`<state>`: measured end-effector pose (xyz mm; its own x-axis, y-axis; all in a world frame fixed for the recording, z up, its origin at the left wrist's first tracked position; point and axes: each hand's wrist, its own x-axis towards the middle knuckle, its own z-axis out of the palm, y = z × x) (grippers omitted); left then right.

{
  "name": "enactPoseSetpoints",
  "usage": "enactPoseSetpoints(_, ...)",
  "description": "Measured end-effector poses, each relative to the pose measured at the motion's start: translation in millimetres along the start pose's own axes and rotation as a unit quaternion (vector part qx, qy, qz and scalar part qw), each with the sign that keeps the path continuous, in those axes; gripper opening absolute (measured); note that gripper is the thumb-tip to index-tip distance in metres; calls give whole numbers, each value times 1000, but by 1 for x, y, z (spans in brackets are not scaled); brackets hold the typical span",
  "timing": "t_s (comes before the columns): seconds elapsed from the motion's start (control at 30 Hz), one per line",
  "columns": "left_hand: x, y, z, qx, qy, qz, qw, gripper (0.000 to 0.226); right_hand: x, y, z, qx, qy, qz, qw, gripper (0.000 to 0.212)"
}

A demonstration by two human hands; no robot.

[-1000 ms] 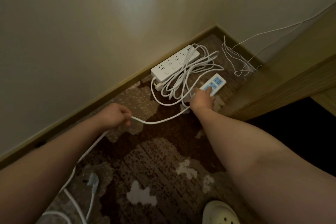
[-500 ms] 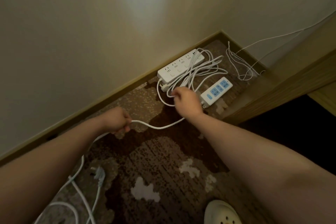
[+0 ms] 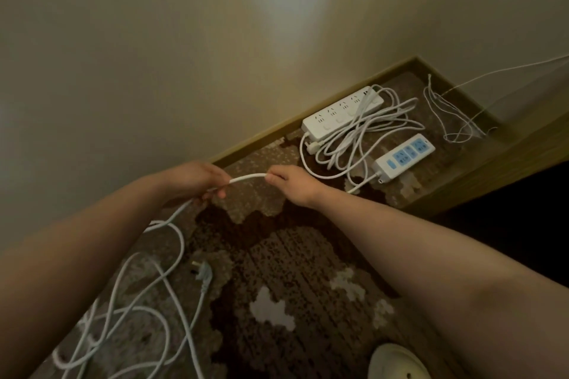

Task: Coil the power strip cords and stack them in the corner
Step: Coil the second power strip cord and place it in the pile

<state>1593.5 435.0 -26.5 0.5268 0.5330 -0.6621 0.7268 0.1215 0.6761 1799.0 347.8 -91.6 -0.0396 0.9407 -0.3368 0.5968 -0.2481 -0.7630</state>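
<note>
My left hand (image 3: pixel 201 179) and my right hand (image 3: pixel 291 184) both grip one white cord (image 3: pixel 248 178), a short stretch of it taut between them. That cord runs right to a white power strip with blue sockets (image 3: pixel 404 156) on the carpet. Its loose length lies in loops at the lower left (image 3: pixel 147 311), ending in a plug (image 3: pixel 201 272). A longer white power strip (image 3: pixel 341 112) lies by the skirting in the corner, with its coiled cord (image 3: pixel 366 135) piled against it.
Thin white wires (image 3: pixel 452 114) hang from the right wall into the corner. A wooden furniture edge (image 3: pixel 505 163) borders the right side. A pale shoe (image 3: pixel 397 363) shows at the bottom. Patterned brown carpet (image 3: pixel 292 271) covers the floor.
My right hand left the strips, came back toward me and took hold of the cord next to my left hand. The view shifted left, showing more loose cord.
</note>
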Motion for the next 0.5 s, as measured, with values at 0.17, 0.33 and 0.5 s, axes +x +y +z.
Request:
enactPoseSetpoints(0.17,-38,-26,-48,32,22,15,999,26,4,-3,-1,-8,2,6,1000,25)
enactPoseSetpoints(0.33,-77,-57,-70,78,90,1,993,24,13,-12,-13,0,16,27,1000,29)
enactPoseSetpoints(0.5,-88,-45,-67,134,159,69,976,23,10,-44,-12,133,-19,-28,991,33)
